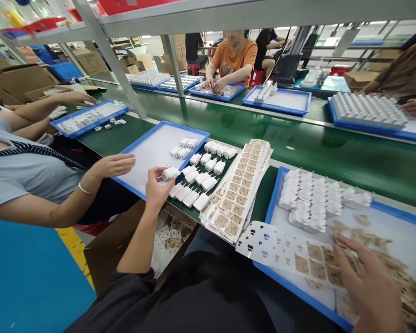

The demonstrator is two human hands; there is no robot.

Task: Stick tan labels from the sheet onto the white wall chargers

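My left hand is closed round a white plug-in charger, at the near right corner of a blue-rimmed tray. Rows of similar white chargers lie on the green bench just right of it. My right hand has its fingers stretched out and apart over a partly peeled sticker sheet with brownish labels. That sheet lies across the left edge of another blue tray. In this tray stand packed white chargers, with loose brown pieces near my right hand.
A stack of label sheets lies between the trays. On the left, a co-worker's hand hovers over the left tray. Below the bench edge, an open cardboard box holds used sheets. Across the green belt, other people work at trays.
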